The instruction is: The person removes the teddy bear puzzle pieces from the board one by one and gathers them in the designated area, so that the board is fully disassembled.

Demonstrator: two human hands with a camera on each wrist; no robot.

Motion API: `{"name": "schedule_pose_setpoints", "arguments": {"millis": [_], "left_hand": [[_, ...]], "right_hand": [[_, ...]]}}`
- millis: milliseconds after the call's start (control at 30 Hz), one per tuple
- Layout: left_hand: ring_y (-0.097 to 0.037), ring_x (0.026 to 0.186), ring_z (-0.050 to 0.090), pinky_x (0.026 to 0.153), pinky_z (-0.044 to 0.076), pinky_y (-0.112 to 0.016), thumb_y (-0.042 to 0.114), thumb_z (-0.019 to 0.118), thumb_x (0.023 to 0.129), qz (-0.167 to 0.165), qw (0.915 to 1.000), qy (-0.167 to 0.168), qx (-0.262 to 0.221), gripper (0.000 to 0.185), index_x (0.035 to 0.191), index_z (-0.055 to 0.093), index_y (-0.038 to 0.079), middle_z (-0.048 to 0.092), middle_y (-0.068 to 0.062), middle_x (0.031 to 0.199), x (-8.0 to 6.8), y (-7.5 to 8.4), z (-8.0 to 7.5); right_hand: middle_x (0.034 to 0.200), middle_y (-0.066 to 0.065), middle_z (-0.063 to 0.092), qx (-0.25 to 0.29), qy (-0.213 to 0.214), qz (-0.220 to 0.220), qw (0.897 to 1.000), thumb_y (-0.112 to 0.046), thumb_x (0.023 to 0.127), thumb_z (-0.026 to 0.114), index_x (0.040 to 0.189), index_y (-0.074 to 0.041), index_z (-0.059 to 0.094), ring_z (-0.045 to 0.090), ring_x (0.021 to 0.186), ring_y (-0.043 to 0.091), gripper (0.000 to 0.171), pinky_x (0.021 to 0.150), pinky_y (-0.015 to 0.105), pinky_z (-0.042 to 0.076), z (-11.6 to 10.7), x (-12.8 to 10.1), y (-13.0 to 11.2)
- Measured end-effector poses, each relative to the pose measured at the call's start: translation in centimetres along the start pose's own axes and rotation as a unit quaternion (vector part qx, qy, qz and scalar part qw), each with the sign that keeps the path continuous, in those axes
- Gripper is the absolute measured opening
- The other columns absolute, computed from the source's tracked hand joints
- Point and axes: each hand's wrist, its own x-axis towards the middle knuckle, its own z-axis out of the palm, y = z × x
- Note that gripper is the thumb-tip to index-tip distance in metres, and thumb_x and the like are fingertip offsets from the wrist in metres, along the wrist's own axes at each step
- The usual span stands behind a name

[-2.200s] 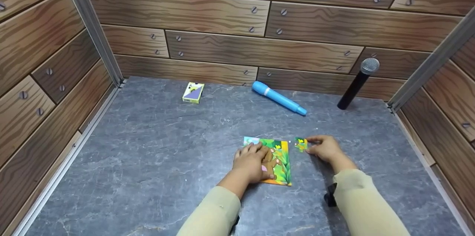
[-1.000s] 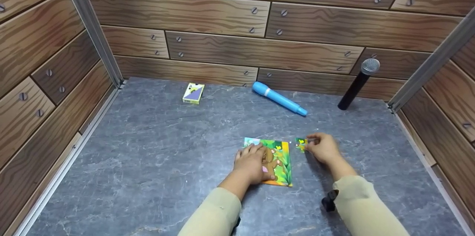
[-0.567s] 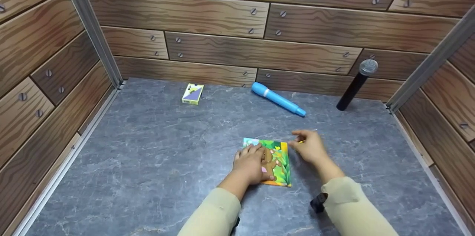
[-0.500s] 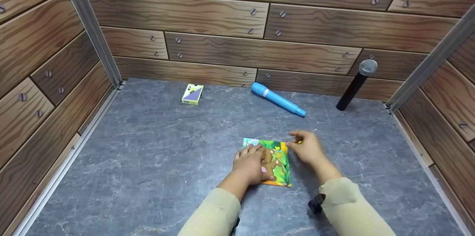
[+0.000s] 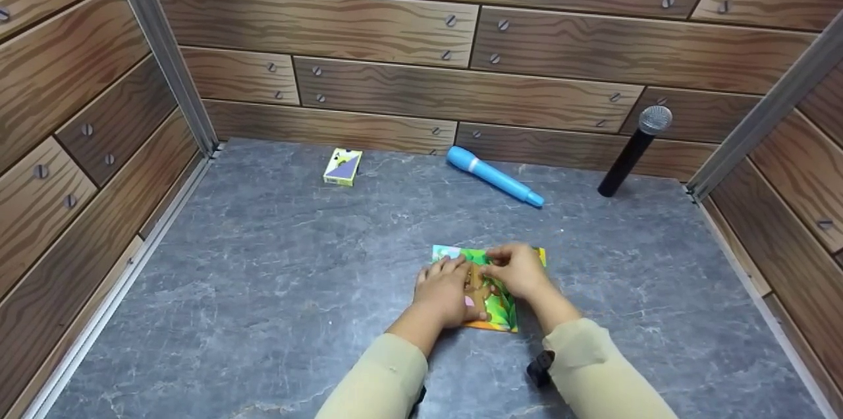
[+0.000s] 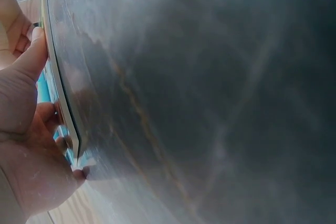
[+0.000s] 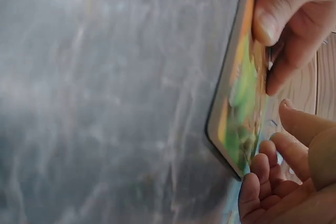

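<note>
At frame centre, the left hand (image 5: 446, 287) lies flat on the puzzle board (image 5: 502, 311); the right hand (image 5: 520, 269) presses fingertips onto its upper right corner, nearer.

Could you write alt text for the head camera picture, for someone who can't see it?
Two hands, left hand and right hand, rest on a colourful cartoon jigsaw puzzle lying flat on a grey marbled tabletop. Behind lie a small card box, a blue toy microphone and a black microphone.
</note>
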Motion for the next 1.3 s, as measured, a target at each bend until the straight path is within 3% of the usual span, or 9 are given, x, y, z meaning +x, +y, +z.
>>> {"name": "schedule_pose_setpoints", "arguments": {"millis": [300, 600, 933, 1300], "left_hand": [[-0.029, 0.155, 0.032, 0.125, 0.026, -0.056, 0.062, 0.084, 0.083, 0.000, 0.9998, 0.003, 0.020, 0.099, 0.162, 0.045, 0.015, 0.040, 0.000, 0.168, 0.1, 0.3, -0.1], [-0.025, 0.154, 0.032, 0.123, 0.031, -0.054, 0.068, 0.082, 0.081, -0.013, 0.9981, -0.009, 0.060, 0.103, 0.162, 0.045, 0.016, 0.037, 0.003, 0.168, 0.4, 0.4, -0.2], [-0.031, 0.158, 0.026, 0.121, 0.025, -0.069, 0.074, 0.084, 0.074, -0.048, 0.9973, 0.006, 0.056, 0.119, 0.163, 0.041, 0.008, 0.028, -0.008, 0.173, 0.3, 0.3, -0.2], [-0.036, 0.153, 0.032, 0.119, 0.028, -0.069, 0.079, 0.085, 0.067, -0.067, 0.9962, 0.030, 0.048, 0.126, 0.161, 0.042, 0.007, 0.037, -0.007, 0.168, 0.4, -0.1, -0.3]], "right_hand": [[0.104, 0.018, 0.075, 0.011, -0.011, 0.040, 0.999, -0.005, 0.091, 0.083, 0.119, 0.011, 0.074, 0.066, 0.059, 0.012, 0.033, 0.057, 0.027, 0.058, 0.8, -0.1, -0.2], [0.105, 0.017, 0.077, 0.009, -0.007, 0.054, 0.998, -0.004, 0.092, 0.082, 0.118, 0.008, 0.076, 0.066, 0.059, 0.010, 0.030, 0.057, 0.026, 0.057, 1.2, -0.1, -0.4], [0.101, 0.015, 0.077, 0.015, 0.003, 0.060, 0.998, -0.002, 0.090, 0.084, 0.113, 0.006, 0.078, 0.065, 0.059, 0.010, 0.026, 0.057, 0.025, 0.057, 1.2, -0.2, -0.3], [0.094, 0.011, 0.075, 0.011, 0.014, 0.047, 0.999, -0.001, 0.087, 0.086, 0.108, 0.006, 0.078, 0.064, 0.060, 0.010, 0.024, 0.059, 0.026, 0.057, 1.4, -0.3, -0.2]]}}
